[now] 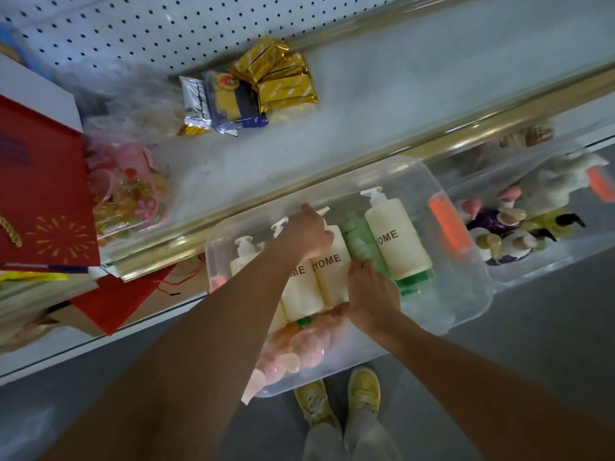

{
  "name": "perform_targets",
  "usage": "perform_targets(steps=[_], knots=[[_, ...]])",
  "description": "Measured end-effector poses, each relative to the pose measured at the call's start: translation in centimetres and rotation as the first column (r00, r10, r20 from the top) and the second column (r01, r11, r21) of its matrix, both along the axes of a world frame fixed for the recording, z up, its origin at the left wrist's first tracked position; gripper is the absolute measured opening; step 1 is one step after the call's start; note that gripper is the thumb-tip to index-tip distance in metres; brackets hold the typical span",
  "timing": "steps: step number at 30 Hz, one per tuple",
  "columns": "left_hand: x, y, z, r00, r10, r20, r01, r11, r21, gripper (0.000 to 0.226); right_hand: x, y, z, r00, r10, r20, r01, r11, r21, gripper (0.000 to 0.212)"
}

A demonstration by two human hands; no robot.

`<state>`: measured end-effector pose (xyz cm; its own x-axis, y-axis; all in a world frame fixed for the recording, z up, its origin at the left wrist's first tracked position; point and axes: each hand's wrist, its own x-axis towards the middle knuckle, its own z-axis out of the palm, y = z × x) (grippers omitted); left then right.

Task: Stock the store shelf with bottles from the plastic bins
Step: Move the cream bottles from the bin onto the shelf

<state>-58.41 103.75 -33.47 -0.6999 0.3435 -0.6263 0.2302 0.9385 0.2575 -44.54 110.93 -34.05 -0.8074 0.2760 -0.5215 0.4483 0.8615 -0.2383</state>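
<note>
Head view: left hand (307, 232) and right hand (371, 296) each grip a cream pump bottle (332, 277) inside the clear bin (466, 304); shelf (382, 104) beyond holds no bottles, stocking barely begun.

Soft even light, blurry — warped edges

Left hand (307, 232) grips the pump end of a cream bottle (331, 271) lying in the clear bin (466, 294); right hand (371, 294) holds its base end. Beside the grip lie more cream bottles (397, 237) and a green bottle (357, 239).
</note>
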Motion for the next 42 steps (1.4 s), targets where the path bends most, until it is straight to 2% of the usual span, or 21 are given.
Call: perform_targets(steps=[4,7,9,14,19,22,30,35,42], knots=[[0.6,-0.3,0.1,0.997,0.074,0.036,-0.076,0.995,0.061,0.067,-0.1,-0.2,-0.1,0.984,-0.178,0.022,0.18,0.97,-0.161,0.075],[0.9,-0.6,0.4,0.984,0.159,0.076,-0.17,0.97,0.176,0.063,-0.1,-0.5,-0.3,0.926,-0.374,0.05,0.368,0.865,-0.341,0.076],[1.3,-0.7,0.3,0.966,0.234,0.11,-0.256,0.922,0.29,0.058,-0.3,-0.6,-0.4,0.879,-0.471,0.071,0.458,0.796,-0.396,0.079],[1.7,-0.2,0.9,0.959,0.246,0.142,-0.284,0.819,0.499,0.051,-0.2,-0.4,-0.3,0.825,-0.559,0.081,0.525,0.705,-0.477,0.085],[1.7,-0.3,3.8,0.94,0.275,0.202,-0.341,0.737,0.583,0.048,0.6,1.0,1.8,0.807,-0.585,0.088,0.514,0.62,-0.593,0.08],[2.3,-1.0,6.2,0.917,0.311,0.249,-0.398,0.679,0.617,0.044,0.7,2.0,4.2,0.831,-0.552,0.075,0.467,0.617,-0.634,0.079],[4.5,-3.4,14.7,0.897,0.38,0.227,-0.41,0.521,0.748,0.028,0.6,3.0,12.4,0.886,-0.461,0.049,0.347,0.591,-0.728,0.079],[6.0,-5.0,21.4,0.9,0.407,0.154,-0.362,0.501,0.786,0.03,0.5,2.4,17.9,0.913,-0.407,-0.039,0.248,0.628,-0.737,0.076],[7.0,-7.3,29.6,0.894,0.444,-0.063,-0.18,0.485,0.856,0.028,0.2,0.4,25.4,0.911,-0.375,-0.17,0.126,0.647,-0.752,0.074]])
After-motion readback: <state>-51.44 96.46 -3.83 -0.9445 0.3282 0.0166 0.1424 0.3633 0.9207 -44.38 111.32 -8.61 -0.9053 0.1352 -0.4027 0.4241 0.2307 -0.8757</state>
